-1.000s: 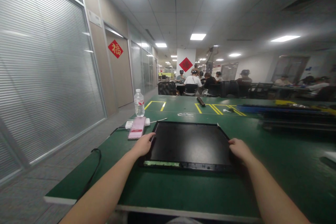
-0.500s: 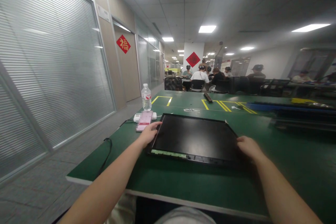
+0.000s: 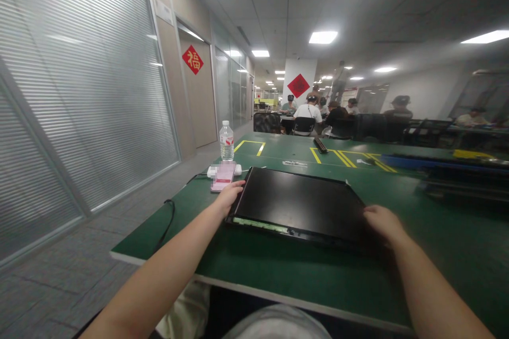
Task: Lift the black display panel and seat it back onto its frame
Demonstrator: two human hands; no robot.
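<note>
Note tabletop (image 3: 274,265) nearer than the fingers, then green strip (image 3: 260,225) along near edge of panel (image 3: 302,198). Gripping panel by opposite side edges with curled fingers of left hand (image 3: 229,196) and right hand (image 3: 384,221), across the gap between them. Observe phone (image 3: 225,182) just beyond left fingers, bottle (image 3: 227,143) farther beyond, yellow tape (image 3: 315,155) well past both hands, and seated people (image 3: 309,111) farthest off.

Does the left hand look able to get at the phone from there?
Probably yes: the phone lies close to the left hand, with nothing visible between them, though that hand would likely have to leave the black panel.
</note>
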